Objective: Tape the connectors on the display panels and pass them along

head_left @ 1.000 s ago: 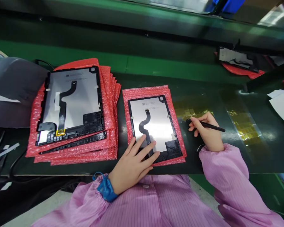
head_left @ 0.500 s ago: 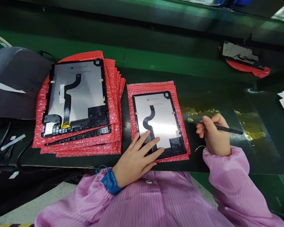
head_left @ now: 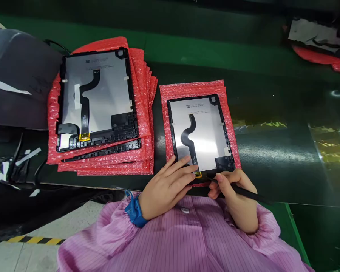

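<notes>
A tablet screen panel [head_left: 208,145] with a silvery back and black frame lies on red bubble-wrap bags [head_left: 164,109] in front of me. A black flex cable [head_left: 191,145] winds down its middle to a gold-coloured end [head_left: 198,174] near the lower edge. My left hand [head_left: 167,187] rests with outstretched fingers over the panel's lower left part and the cable, covering that corner. Pinched in my right hand [head_left: 234,194] is a pair of black tweezers [head_left: 248,193], pointing left at the panel's lower edge beside the gold end. Their tip is hard to make out.
To the left, a second panel [head_left: 102,102] and a loose black strip [head_left: 102,151] lie on stacked red bubble-wrap bags [head_left: 147,117]. A grey box-like object [head_left: 19,79] stands beyond. Gold tape pieces [head_left: 333,147] are at right; another part [head_left: 314,36] sits far right.
My right hand has moved left with the tweezers, from the bare tabletop to the panel's lower edge. My left hand stays on the panel. The whole view has shifted.
</notes>
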The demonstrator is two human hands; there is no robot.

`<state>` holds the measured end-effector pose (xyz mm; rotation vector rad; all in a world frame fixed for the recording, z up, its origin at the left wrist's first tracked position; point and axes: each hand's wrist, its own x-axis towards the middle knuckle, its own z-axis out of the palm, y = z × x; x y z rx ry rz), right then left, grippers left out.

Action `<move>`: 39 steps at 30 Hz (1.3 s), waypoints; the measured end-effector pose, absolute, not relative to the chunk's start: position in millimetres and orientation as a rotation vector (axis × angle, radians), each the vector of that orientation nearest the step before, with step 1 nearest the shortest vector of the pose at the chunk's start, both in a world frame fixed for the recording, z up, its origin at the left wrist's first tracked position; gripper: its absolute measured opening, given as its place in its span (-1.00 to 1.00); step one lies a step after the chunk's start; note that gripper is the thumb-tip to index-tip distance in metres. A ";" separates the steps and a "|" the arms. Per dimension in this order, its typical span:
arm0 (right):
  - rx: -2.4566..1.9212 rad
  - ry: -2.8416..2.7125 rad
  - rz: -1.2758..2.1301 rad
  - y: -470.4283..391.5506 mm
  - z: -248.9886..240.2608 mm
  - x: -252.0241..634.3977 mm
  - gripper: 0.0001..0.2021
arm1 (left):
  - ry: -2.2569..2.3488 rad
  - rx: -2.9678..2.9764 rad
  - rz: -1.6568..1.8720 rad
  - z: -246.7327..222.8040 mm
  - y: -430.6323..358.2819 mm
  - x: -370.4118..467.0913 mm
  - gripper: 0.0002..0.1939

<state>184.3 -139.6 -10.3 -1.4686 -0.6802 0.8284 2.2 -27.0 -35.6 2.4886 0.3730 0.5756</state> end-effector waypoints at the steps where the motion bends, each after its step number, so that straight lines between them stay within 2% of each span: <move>1: -1.474 -0.688 0.835 -139.0 -10.6 184.0 -0.65 | 0.373 2.479 0.577 -35.7 -26.6 2.3 -0.78; 18: -1.537 -0.763 0.877 -136.5 -9.7 184.2 -0.66 | 0.359 2.456 0.529 -34.2 -25.0 2.0 -0.79; 26: -1.505 -0.520 0.638 -142.8 -2.5 197.3 -0.64 | 0.358 2.480 0.583 -35.5 -25.4 1.4 -0.74; 30: -1.425 -0.630 0.591 -151.0 -2.8 209.4 -0.75 | 0.373 2.465 0.550 -35.9 -26.1 0.1 -0.69; 35: -1.403 -0.702 0.666 -155.0 -2.2 209.9 -0.82 | 0.390 2.450 0.521 -34.6 -25.8 0.8 -0.73; 39: -1.455 -0.764 0.790 -152.2 -1.6 200.5 -0.79 | 0.384 2.450 0.503 -33.4 -25.5 0.7 -0.68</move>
